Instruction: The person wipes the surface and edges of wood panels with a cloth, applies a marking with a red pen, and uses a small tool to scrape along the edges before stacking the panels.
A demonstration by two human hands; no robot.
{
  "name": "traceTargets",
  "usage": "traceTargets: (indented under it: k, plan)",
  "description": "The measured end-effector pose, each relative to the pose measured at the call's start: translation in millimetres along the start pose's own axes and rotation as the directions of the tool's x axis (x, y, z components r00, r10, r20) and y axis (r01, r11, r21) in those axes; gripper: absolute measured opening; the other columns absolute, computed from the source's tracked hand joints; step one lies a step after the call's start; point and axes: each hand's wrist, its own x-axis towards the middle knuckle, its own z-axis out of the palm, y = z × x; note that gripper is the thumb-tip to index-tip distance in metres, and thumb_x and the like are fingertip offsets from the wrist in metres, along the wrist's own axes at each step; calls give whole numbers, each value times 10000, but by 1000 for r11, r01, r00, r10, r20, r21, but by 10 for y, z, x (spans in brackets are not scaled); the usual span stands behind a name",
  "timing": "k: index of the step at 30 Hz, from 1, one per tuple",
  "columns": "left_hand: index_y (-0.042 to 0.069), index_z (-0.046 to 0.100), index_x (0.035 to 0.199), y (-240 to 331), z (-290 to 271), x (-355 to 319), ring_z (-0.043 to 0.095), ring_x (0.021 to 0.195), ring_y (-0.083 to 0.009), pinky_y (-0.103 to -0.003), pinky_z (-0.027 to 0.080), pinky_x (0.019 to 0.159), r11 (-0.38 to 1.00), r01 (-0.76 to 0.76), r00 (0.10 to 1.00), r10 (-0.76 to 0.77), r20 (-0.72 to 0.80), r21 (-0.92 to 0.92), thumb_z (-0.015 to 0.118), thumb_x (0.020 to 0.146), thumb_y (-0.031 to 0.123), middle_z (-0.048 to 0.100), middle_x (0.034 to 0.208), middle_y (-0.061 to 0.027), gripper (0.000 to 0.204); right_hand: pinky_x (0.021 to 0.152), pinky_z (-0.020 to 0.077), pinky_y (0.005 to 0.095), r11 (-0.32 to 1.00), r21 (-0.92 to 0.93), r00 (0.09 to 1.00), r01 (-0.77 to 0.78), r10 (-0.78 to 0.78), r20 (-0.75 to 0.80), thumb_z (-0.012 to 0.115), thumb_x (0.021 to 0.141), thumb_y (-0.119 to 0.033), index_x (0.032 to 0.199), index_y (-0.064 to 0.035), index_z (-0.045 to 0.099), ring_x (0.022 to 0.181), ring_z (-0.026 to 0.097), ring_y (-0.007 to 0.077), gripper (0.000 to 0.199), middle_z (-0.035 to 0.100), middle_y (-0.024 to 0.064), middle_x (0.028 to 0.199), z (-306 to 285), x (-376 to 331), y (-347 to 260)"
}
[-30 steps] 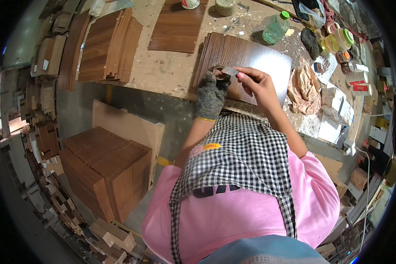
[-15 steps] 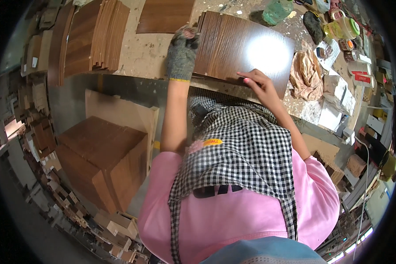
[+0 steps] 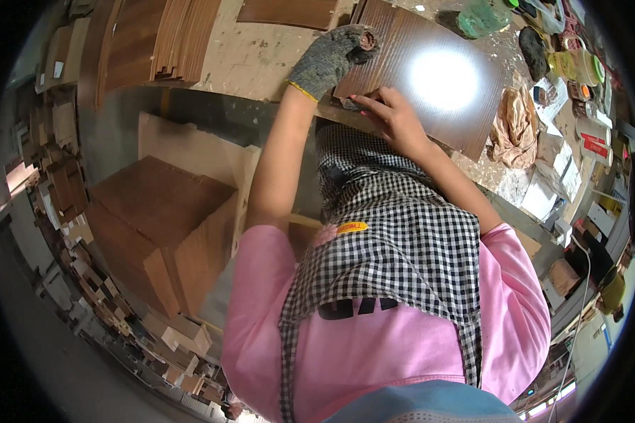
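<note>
A dark brown wood-grain panel (image 3: 395,49) lies on the workbench with a bright light reflection on its face. My left hand (image 3: 335,60), in a grey knit glove with a yellow cuff, is closed at the panel's left side. A reddish-brown patch shows at its fingers; I cannot tell whether that is a held thing or stained glove. My bare right hand (image 3: 391,116) is bent at the panel's near left corner. Its fingers are pinched by the near edge, where a small dark piece shows, too unclear to name.
Stacked brown panels (image 3: 180,42) stand at the bench's left, with another panel (image 3: 286,10) at the back. Crumpled brown paper (image 3: 513,127), a green plastic bottle (image 3: 483,17) and a yellowish jar (image 3: 577,67) lie right. Below left is a large brown wooden box (image 3: 162,233).
My right hand has slid left along the near edge to the panel's corner. The gloved left hand has turned in over the panel's left side. The whole view has shifted a little.
</note>
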Motion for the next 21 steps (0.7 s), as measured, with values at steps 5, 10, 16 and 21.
traceTargets:
  k: [5, 10, 16, 21]
  plan:
    - [0, 640, 1209, -151, 174, -32, 661, 1060, -169, -269, 560, 936, 896, 108, 992, -128, -19, -430, 620, 992, 160, 679, 1175, -72, 270, 789, 484, 397, 1000, -9, 1000, 16, -16, -4, 697, 872, -58, 1269, -84, 666, 870, 560, 292, 399, 585, 112, 958, -5, 14, -31]
    - [78, 657, 1243, -191, 258, -48, 630, 1156, -213, -311, 530, 995, 823, 141, 985, -173, -6, -550, 645, 944, 198, 646, 1299, -74, 322, 787, 488, 399, 999, -30, 1000, -13, 13, 2, 698, 867, -50, 1249, -78, 677, 863, 564, 278, 383, 583, 103, 943, -18, -29, 32]
    - [30, 645, 1233, -172, 165, -22, 653, 1099, -207, -309, 548, 965, 919, -223, 967, 249, -42, 326, 618, 976, 168, 675, 1216, -102, 294, 786, 463, 418, 1000, 13, 1000, -20, 20, -21, 686, 872, -86, 1232, -66, 680, 853, 524, 303, 361, 507, 117, 883, 0, 10, -20]
    - [64, 662, 1219, -73, 146, -17, 654, 1095, -241, -329, 542, 963, 998, -58, 997, 59, -43, 16, 626, 967, 203, 684, 1207, -108, 290, 782, 468, 407, 999, -33, 1000, -24, 23, -21, 691, 869, -74, 1238, -71, 682, 855, 533, 289, 369, 530, 109, 898, 40, -37, 54]
